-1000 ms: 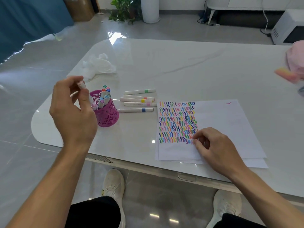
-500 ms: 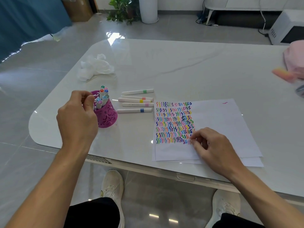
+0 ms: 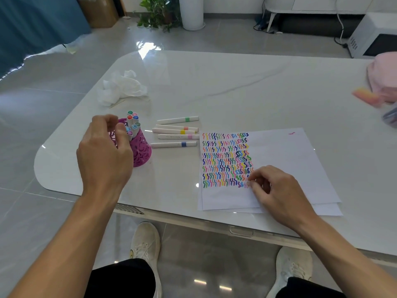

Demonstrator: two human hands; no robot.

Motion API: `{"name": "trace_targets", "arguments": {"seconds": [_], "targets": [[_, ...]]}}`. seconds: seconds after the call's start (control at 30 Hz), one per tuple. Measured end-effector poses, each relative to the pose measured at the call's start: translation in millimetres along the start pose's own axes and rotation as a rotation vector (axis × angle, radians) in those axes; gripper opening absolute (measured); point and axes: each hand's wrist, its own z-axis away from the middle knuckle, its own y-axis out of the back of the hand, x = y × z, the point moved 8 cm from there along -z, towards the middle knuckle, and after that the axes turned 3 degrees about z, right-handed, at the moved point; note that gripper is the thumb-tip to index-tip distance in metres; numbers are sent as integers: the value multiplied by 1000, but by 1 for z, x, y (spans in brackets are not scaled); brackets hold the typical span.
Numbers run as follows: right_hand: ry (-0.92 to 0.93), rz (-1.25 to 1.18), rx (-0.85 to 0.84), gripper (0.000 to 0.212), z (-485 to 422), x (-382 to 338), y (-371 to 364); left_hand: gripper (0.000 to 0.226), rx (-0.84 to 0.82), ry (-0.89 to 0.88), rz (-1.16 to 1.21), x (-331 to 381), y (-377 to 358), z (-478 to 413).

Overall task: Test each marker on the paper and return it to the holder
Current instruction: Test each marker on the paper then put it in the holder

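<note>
Currently, the left hand (image 3: 105,151) is held at left centre of the frame, fingers curled over the rim of the purple holder (image 3: 141,151); whether a marker is pinched can't be told. Capped markers (image 3: 133,122) are stood upright in the holder. Five more markers (image 3: 175,132) are laid flat just right of it, near the paper (image 3: 279,158) at centre right. The right hand (image 3: 277,190) is rested on the paper's lower edge beside the squiggles, fingers loosely curled, nothing seen in it.

Holder (image 3: 142,151) partly hidden behind left hand (image 3: 105,153), its grip unclear, pink object (image 3: 384,78) cut by right edge
</note>
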Motion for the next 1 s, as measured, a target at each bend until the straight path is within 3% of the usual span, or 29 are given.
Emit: {"name": "trace_targets", "arguments": {"seconds": [0.17,0.33,0.53,0.7,0.87,1.0], "targets": [[-6,11,3,12,0,0,0,21,42,-189,73,23,-1,7],[-2,23,-1,11,1,0,1,18,-97,-335,118,46,-27,22],[-12,17,7,12,3,2,2,19,-385,-327,50,48,-79,39],[-17,26,22,10,9,0,-2,35,-614,-236,-124,33,-111,50],[-26,23,23,7,11,2,-3,49,-724,-223,-215,18,-133,54],[-28,19,18,7,12,3,-3,50,-722,-245,-268,16,-141,55]]}}
